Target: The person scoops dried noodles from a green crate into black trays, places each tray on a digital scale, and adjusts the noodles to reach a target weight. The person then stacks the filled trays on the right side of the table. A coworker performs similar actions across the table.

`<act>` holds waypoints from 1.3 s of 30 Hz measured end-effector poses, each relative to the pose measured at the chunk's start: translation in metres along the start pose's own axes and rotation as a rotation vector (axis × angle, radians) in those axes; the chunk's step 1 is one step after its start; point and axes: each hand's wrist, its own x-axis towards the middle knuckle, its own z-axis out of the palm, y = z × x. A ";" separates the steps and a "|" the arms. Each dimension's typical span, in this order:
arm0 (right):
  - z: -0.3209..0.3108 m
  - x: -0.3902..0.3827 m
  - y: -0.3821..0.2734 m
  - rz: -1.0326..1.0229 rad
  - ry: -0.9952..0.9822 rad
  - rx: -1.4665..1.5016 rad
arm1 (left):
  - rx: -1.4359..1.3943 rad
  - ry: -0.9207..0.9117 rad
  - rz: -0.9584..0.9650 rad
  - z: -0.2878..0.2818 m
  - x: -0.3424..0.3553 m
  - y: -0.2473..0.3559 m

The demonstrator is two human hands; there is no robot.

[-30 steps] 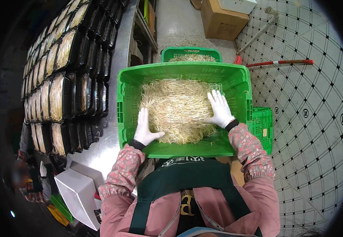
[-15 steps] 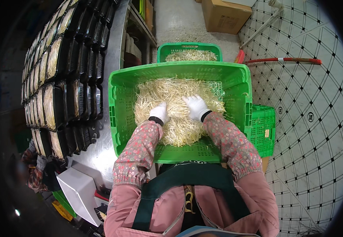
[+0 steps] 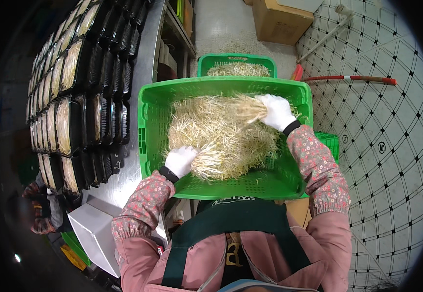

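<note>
A large green perforated crate (image 3: 148, 121) in front of me holds a loose mound of pale bean sprouts (image 3: 223, 136). My left hand (image 3: 181, 159), in a white glove, grips a bunch of sprouts at the near left of the mound, with stems spreading out rightward. My right hand (image 3: 274, 111), also white-gloved, is closed on another bunch at the upper right, its stems sticking out leftward and slightly blurred.
Black trays of sprouts (image 3: 70, 126) are stacked on a steel table (image 3: 143, 73) at left, above a white bin (image 3: 94, 233). A co-worker's sleeve (image 3: 46, 214) shows low left. Behind the crate are another sprout crate (image 3: 236, 57), boxes (image 3: 279, 24) and a red pole (image 3: 372, 80); another crate (image 3: 328, 141) sits right.
My hands went from spread at the crate's sides, to together in the middle, to apart again: the right up and rightward with sprouts, the left down and leftward with sprouts.
</note>
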 end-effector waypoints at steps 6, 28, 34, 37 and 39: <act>0.094 0.013 -0.091 0.016 -0.407 0.002 | 0.111 -0.387 0.090 0.001 0.035 0.032; 0.105 -0.040 -0.017 -0.101 -0.262 0.080 | -0.285 -0.163 -0.415 0.061 0.092 0.014; 0.032 0.001 -0.001 0.278 -0.170 0.152 | -0.173 -0.037 -0.175 0.066 0.053 0.002; 0.071 0.017 -0.049 0.308 -0.391 0.223 | -0.089 -0.146 -0.231 0.066 0.069 0.021; 0.127 0.001 -0.057 0.151 -0.571 0.193 | -0.138 -0.117 -0.375 0.085 0.062 0.016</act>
